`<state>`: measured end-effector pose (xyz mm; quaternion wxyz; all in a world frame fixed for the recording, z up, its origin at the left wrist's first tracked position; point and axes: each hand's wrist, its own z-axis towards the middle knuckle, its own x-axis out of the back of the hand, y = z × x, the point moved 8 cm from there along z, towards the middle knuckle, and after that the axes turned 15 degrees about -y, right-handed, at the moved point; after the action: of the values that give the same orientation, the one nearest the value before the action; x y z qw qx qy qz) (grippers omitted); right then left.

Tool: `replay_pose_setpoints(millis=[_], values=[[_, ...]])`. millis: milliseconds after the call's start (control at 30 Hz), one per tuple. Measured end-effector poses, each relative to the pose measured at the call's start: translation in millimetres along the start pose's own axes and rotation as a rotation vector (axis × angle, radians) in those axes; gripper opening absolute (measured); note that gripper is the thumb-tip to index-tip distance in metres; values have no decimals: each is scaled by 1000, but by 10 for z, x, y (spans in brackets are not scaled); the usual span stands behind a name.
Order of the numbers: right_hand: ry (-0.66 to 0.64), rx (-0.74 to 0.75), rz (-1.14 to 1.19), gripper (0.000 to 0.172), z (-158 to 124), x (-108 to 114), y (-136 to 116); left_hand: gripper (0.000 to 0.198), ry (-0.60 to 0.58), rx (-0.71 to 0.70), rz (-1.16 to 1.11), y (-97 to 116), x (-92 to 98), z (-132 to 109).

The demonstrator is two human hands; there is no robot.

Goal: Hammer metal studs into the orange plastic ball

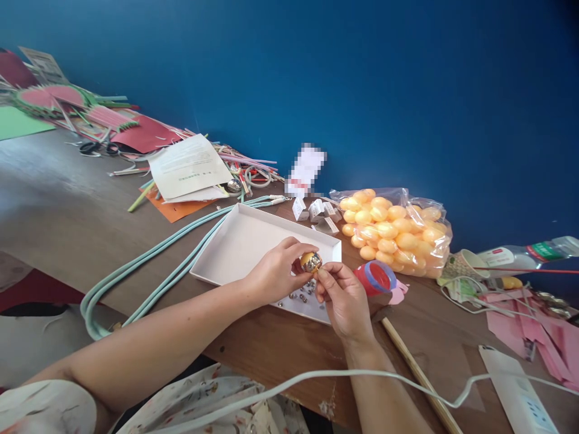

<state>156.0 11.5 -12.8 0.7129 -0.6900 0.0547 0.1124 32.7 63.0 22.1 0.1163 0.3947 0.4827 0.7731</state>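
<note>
A small yellow egg-shaped ball [310, 261], partly covered with shiny silver pieces, sits between the thumb and fingers of my left hand [271, 274]. My right hand [346, 301] is closed in a pinch at the ball's lower right side; whatever its fingertips hold is too small to make out. Both hands are above a shallow white box lid [253, 235]. Small silver bead-like pieces [303, 295] lie scattered in its near right part, partly hidden by my hands. Just right of the lid stands a red container with a blue rim [375, 277].
A clear bag of yellow-orange eggs [393, 232] rests against the blue wall. Light-blue cords [154, 253] loop left of the lid. Papers [190, 166] and scissors [93, 146] lie farther left. A white cable [316, 375] crosses over my right forearm; a wooden stick [416, 367] and power strip [515, 386] lie right.
</note>
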Motion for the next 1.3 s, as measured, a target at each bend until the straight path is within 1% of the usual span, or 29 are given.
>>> replay_pose_setpoints(millis=[400, 833, 1300], values=[[-24, 14, -59, 7, 9, 21, -9, 38, -2, -9, 12, 8, -1, -11], [-14, -15, -49, 8, 1, 27, 28, 39, 12, -25, 90, 27, 3, -24], [-15, -11, 56, 6, 19, 3, 48, 38, 18, -20, 120, 17, -6, -34]])
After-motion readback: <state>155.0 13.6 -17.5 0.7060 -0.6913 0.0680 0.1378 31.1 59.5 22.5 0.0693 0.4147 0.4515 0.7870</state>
